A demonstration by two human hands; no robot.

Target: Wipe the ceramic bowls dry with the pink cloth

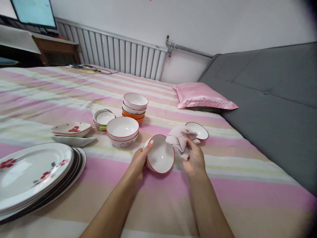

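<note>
My left hand grips a white bowl with a red rim, tilted so its inside faces me, thumb on the rim. My right hand is closed on a crumpled pale pink cloth held against the bowl's right edge. Just beyond the cloth a small white dish with a dark rim lies on the striped bedsheet.
To the left stand two nested white bowls, a stack of white and orange bowls, small saucers, square flowered dishes and stacked oval plates. A pink pillow lies at the back right beside a grey sofa.
</note>
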